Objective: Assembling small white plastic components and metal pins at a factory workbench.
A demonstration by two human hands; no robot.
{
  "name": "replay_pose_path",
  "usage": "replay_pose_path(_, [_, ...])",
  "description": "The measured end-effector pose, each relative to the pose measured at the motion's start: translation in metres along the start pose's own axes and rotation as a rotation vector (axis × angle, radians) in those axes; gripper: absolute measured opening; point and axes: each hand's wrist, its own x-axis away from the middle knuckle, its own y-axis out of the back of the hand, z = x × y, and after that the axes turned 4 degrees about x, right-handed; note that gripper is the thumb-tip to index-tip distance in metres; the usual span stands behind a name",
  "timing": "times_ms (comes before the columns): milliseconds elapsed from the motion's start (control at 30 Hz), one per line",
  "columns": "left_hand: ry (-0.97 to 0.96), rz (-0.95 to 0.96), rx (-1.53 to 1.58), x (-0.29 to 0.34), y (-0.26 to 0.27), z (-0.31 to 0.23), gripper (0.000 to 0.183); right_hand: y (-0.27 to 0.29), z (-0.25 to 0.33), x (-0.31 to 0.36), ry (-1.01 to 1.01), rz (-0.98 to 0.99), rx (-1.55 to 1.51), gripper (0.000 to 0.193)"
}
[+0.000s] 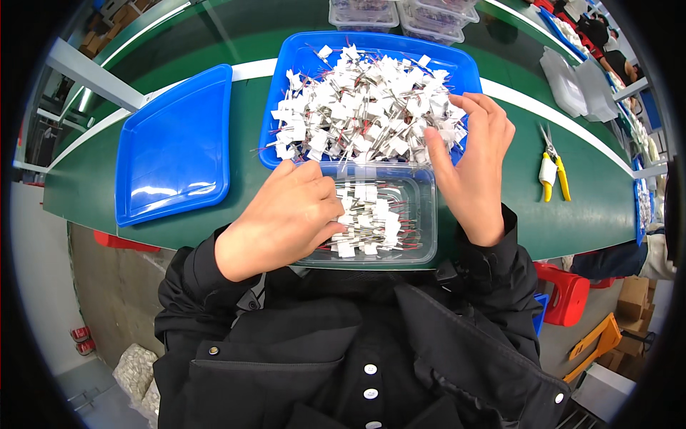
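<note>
A blue tray (274, 107) holds a heap of small wired parts (371, 107) with white tags and thin red and dark leads. Directly in front of it stands a clear plastic container (426, 229) with more of these parts, laid more evenly. My left hand (289, 214) rests over the container's left side with its fingers curled in; whatever they hold is hidden. At the tray's right edge is my right hand (477, 157), thumb and fingers spread apart beside the heap, with nothing visible between them.
An empty blue tray (175, 150) lies at the left of the green table (514, 207). Yellow-handled cutters (553, 168) lie at the right. Clear lidded boxes (363, 13) are stacked at the back, and clear containers (579, 82) stand back right. A red stool (564, 293) is below.
</note>
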Motion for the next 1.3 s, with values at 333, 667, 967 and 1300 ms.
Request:
replay_pose_path(333, [0.066, -0.191, 0.352, -0.019, 0.015, 0.0, 0.016, 0.014, 0.01, 0.004, -0.126, 0.271, -0.687, 0.026])
replay_pose_path(667, [0.078, -0.411, 0.857, -0.036, 0.003, 0.002, 0.012, 0.014, 0.016, 0.011, -0.305, 0.423, -1.225, 0.017])
replay_pose_path(967, [0.351, -0.144, 1.172, -0.034, 0.002, 0.009, 0.011, 0.017, 0.031, 0.008, -0.334, 0.371, -1.173, 0.013])
replay_pose_path(1300, [0.093, -0.37, 0.841, -0.035, -0.009, 0.01, 0.012, 0.021, 0.023, 0.007, -0.638, 0.712, -1.316, 0.014])
